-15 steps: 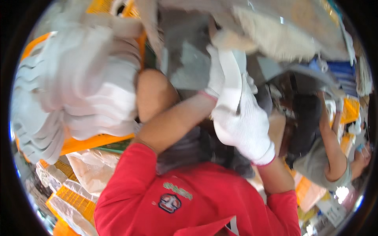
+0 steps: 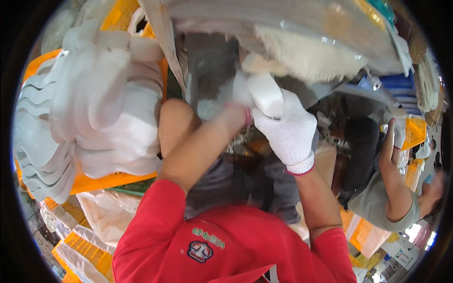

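Observation:
My right hand (image 2: 288,129), in a white knit glove with a red cuff edge, is closed round a white shoe sole (image 2: 266,96). One end of the sole points away from me, close to a rounded cream-coloured part (image 2: 259,64) under the machine's dusty cover. My left hand (image 2: 238,92), also in a white glove, is beside the sole on its left; motion smears its fingers, so their grip is not clear. To my left, many white soles (image 2: 118,111) are stacked in rows in an orange crate (image 2: 104,183).
The grey machine hood (image 2: 226,16), coated with pale fluff (image 2: 306,52), spans the far side. Orange crates lined with clear plastic (image 2: 85,250) stand at lower left. A co-worker in a grey shirt (image 2: 377,203) sits at right, near blue stacked material (image 2: 398,94).
The sole has turned and looks shorter from here, and my right hand has tilted and moved slightly left. My left hand has drawn down and left, off the sole's far end, and is blurred.

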{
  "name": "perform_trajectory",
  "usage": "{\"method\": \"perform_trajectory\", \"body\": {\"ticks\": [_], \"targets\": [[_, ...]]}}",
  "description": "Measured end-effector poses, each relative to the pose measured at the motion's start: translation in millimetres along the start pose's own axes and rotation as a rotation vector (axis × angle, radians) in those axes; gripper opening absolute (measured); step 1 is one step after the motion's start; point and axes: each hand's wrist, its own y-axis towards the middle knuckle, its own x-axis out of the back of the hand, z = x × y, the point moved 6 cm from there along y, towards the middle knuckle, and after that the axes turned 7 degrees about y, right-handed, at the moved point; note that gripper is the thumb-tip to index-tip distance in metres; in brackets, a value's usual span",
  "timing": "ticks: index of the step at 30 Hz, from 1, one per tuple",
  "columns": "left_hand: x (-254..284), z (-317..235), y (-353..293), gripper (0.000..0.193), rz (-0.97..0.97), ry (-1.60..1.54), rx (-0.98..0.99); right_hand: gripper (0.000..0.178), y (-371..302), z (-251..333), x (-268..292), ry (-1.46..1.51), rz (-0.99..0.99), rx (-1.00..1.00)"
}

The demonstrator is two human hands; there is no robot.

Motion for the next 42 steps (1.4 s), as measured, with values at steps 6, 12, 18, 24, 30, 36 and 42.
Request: {"method": "perform_trajectory", "body": {"ticks": [6,12,18,24,30,36,42], "targets": [[-0.4,20.7,-20.9,0.090,-0.086,-0.384,-0.160,0.035,19.1,5.2,-19.6,0.107,0.208,0.079],[26.0,47.9,12.6,0.097,-0.158,-0.300,0.300,0.042,-58.6,15.4,23.4,-0.029,0.433,0.040],[30.7,-25.1,-1.4,0.067,-0.358,0.097,-0.163,0.031,-25.8,3.2,15.0,0.044,0.348,0.034],[9.5,14.3,-41.7,0.054,0.016,-0.333,0.119,0.069,-147.6,-79.1,19.0,1.009,0.147,-1.050],[25.6,-59.1,-39.6,0.043,-0.336,0.556,-0.461,0.066,-131.2,-54.6,14.7,1.261,0.148,-0.805],[-1.2,-12.1,-47.0,0.046,0.064,-0.249,0.022,0.062,-112.0,-67.0,6.5,1.152,0.101,-0.797],[3.8,-37.0,-20.6,0.036,-0.052,2.261,-0.335,0.055,-30.9,-71.4,-24.4,1.174,0.200,-0.512]]}}
